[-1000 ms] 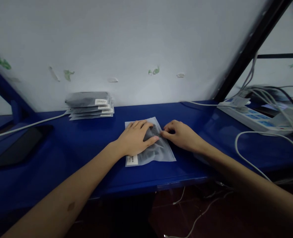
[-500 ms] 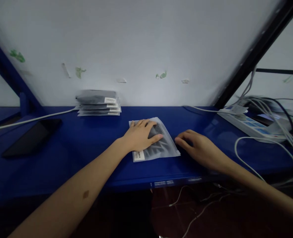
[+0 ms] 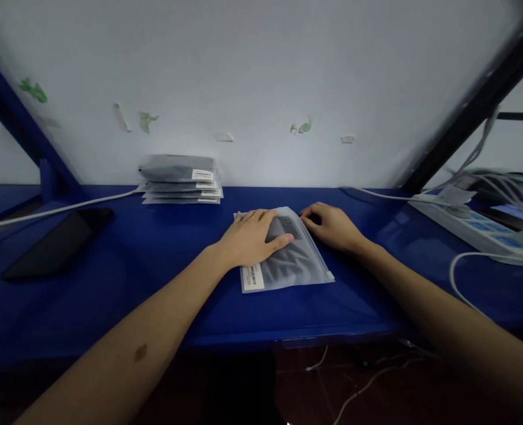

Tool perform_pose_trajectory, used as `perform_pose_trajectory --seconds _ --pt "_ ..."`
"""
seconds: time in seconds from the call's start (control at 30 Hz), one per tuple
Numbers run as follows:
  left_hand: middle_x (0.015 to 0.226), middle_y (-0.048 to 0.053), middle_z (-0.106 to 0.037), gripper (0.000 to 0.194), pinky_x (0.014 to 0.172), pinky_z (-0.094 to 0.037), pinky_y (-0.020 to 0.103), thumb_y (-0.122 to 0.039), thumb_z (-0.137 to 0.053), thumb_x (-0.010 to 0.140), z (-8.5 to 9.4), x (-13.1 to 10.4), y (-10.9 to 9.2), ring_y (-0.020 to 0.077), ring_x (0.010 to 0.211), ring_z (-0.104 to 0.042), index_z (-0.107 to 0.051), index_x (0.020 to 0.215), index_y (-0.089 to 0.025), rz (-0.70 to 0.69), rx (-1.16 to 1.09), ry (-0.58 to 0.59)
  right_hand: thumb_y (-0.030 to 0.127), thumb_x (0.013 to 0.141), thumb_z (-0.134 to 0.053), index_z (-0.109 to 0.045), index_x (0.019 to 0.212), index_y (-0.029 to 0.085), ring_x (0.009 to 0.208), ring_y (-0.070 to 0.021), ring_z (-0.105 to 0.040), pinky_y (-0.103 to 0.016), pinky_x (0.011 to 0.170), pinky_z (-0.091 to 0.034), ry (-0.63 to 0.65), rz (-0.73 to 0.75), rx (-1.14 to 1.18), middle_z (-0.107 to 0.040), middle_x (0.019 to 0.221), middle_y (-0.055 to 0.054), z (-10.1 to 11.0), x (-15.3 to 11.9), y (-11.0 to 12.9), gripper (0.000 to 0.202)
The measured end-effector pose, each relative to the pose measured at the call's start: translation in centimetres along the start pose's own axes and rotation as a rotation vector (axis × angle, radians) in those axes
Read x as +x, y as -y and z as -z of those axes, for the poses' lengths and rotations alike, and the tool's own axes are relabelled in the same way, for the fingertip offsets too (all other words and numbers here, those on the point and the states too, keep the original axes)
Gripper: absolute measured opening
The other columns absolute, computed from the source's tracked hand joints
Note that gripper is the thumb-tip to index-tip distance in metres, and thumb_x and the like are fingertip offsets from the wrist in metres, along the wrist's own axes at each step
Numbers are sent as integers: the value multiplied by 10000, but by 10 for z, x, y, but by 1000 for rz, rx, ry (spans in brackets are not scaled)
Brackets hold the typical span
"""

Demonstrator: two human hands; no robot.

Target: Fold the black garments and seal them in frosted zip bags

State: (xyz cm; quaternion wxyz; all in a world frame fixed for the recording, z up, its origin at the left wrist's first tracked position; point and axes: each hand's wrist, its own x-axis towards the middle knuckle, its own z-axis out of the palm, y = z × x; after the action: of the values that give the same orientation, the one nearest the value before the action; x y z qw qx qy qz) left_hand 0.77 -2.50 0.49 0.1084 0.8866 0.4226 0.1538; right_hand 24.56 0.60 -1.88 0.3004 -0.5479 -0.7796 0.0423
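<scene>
A frosted zip bag with a dark item inside lies on the blue table, a white barcode label at its lower left corner. My left hand rests flat on the bag's upper left part, fingers spread and thumb out to the right. At the bag's upper right edge is my right hand, its fingers curled and pinched at the zip edge; the fingertips are partly hidden. The small zip slider sits at the lower right corner of the bag.
A stack of similar labelled bags stands at the back left by the wall. A dark phone or tablet lies at the left. On the right are a white power strip and tangled cables. The blue table ends at its front edge.
My right hand has moved away from me along the bag's right edge, from near the lower corner to the upper corner. My left hand stays on the bag. The view has shifted slightly.
</scene>
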Motion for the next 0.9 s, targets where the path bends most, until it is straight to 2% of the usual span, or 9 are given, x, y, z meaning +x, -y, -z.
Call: perform_pose_trajectory --seconds 0.2,0.5,0.63,0.77,0.9 --pt "1499 166 -461 719 1154 -224 637 -675 -336 948 1 -1 -3 360 1385 -403 -369 1479 -192 9 -13 -3 399 898 -536 -677 846 213 828 -204 -651 -359 807 -487 6 -5 155 -730 913 -56 6 -4 8 240" --pt "1483 151 -468 722 1145 -267 611 -685 -337 942 -1 -1 -2 369 1352 -429 -368 1483 -209 34 20 -29 411 888 -570 -676 927 205 910 -228 -675 -410 888 -512 16 -20 356 -729 989 -85 8 -5 16 235" --pt "1478 142 -479 704 1154 -273 582 -673 -338 943 -1 0 -3 351 1357 -431 -379 1475 -214 24 25 -36 417 894 -575 -726 990 205 1002 -261 -669 -450 936 -505 36 -25 290 -721 1100 -107 10 -5 18 277" --pt "1491 143 -465 714 1164 -259 586 -680 -323 944 -1 0 -3 346 1359 -432 -370 1481 -212 16 27 -38 406 865 -620 -772 953 225 1035 -285 -660 -461 954 -499 127 -11 230 -720 1117 -90 11 -5 21 252" --pt "1498 145 -454 729 1161 -265 590 -691 -319 940 -2 1 -3 349 1360 -429 -363 1488 -213 17 35 -31 404 836 -659 -789 894 243 1054 -281 -651 -454 957 -510 161 -41 250 -716 1110 -83 10 -6 25 215"
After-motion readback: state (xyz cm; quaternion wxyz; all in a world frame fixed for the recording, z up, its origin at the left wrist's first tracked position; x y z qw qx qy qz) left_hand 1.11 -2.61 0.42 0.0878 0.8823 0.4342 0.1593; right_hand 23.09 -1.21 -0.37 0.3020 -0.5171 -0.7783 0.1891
